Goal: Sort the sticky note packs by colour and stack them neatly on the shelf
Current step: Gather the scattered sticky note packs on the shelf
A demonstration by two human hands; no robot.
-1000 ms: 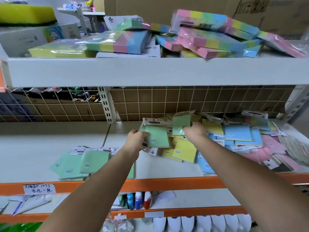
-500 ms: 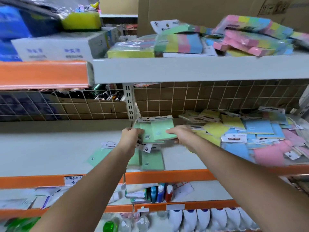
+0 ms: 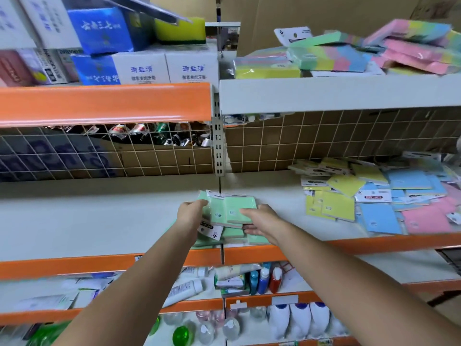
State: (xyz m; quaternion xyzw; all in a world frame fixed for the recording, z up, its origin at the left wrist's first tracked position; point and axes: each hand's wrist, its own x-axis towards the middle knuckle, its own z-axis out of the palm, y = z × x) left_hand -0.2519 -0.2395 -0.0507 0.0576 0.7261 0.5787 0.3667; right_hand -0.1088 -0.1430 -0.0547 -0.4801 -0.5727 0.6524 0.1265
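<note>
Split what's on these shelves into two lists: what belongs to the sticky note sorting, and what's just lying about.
Part of the job:
- green packs, held between left hand and right hand
- green packs underneath
- mixed pile of yellow, blue and pink packs
- shelf

Lying about:
- toothpaste boxes
- sponge
- rainbow pads
- bottles below

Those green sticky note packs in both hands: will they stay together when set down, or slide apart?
The green packs look flat and glossy-wrapped, so they will probably slide on each other; they already sit fanned between the left hand and right hand. Thin and small, they are likely light. The white header cards may flex.
</note>
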